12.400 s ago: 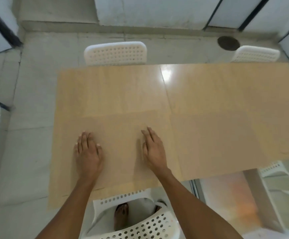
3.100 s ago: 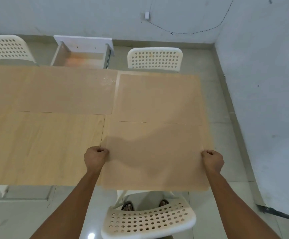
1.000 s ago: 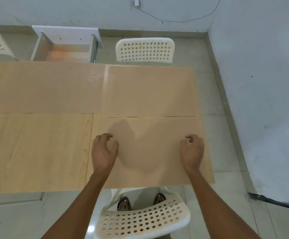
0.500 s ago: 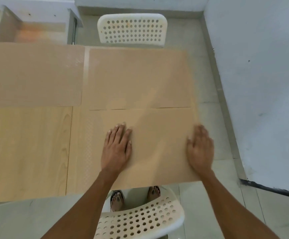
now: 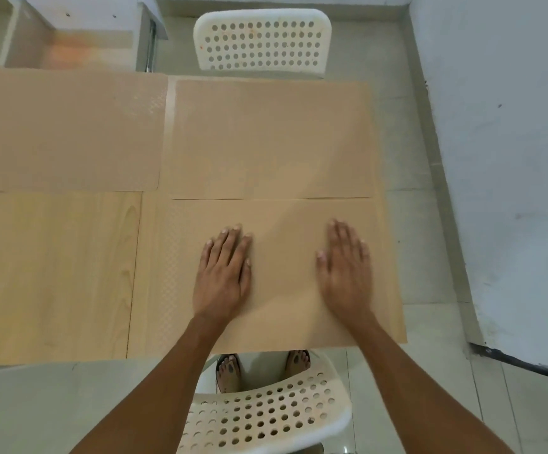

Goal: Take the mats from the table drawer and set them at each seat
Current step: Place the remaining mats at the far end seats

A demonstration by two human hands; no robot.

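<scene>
Mats cover most of what your head camera shows. Your left hand (image 5: 223,273) and right hand (image 5: 344,270) both lie flat, fingers straight, pressing the nearest mat (image 5: 282,306) at the lower centre of the frame, in front of the white perforated chair (image 5: 266,421) at the bottom. Beyond it, a second mat (image 5: 272,139) sits before the far chair (image 5: 262,40), and a third mat (image 5: 63,132) fills the upper left. The drawer (image 5: 72,37) stands open at the top left; you cannot tell whether any mats remain inside. Bare table (image 5: 53,273) shows at the middle left, so that seat looks still unserved. By my reading, three mats are placed in view and at least one is left.
</scene>
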